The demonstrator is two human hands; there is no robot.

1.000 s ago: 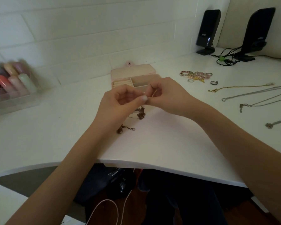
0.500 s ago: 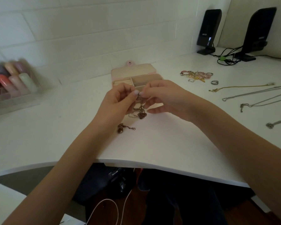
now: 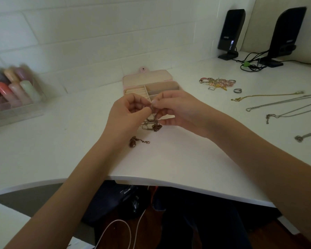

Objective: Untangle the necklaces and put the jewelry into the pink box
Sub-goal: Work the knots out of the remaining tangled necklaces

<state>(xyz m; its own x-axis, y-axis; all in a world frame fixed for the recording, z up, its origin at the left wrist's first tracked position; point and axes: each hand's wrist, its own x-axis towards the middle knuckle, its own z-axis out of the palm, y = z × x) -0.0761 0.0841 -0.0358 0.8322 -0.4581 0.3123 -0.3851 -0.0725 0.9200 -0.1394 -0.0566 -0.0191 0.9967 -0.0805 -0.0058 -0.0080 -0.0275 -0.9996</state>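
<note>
Two hands meet over the white surface [image 3: 169, 159], just in front of the pink box [image 3: 151, 81]. The left hand [image 3: 127, 114] has its fingers curled in, and its thumb and first finger pinch a thin brown chain [image 3: 152, 123]. The right hand [image 3: 176, 108] pinches the same chain from the other side, so the fingertips of both hands almost touch. The chain hangs down from the pinch in a messy knot (it looks like more than one chain mixed up together), and the low part of the knot seems to rest on the surface. One end of it lies a bit nearer, with a small dark brown charm [image 3: 132, 143] flat on the surface by the left wrist.

The pink box sits open behind the hands, with its lid back against the wall. Its little rooms inside look pale, and I cannot tell if anything is in them.

Off to the right lie a small pile of rings [image 3: 217, 83], one gold necklace [image 3: 266, 96] and some silver necklaces [image 3: 284, 103], each stretched out on its own, well apart from the hands. Two black speakers [image 3: 231, 31] stand in the far corner. A clear tray of colored bottles [image 3: 14, 87] sits at the far left, all blurry.
</note>
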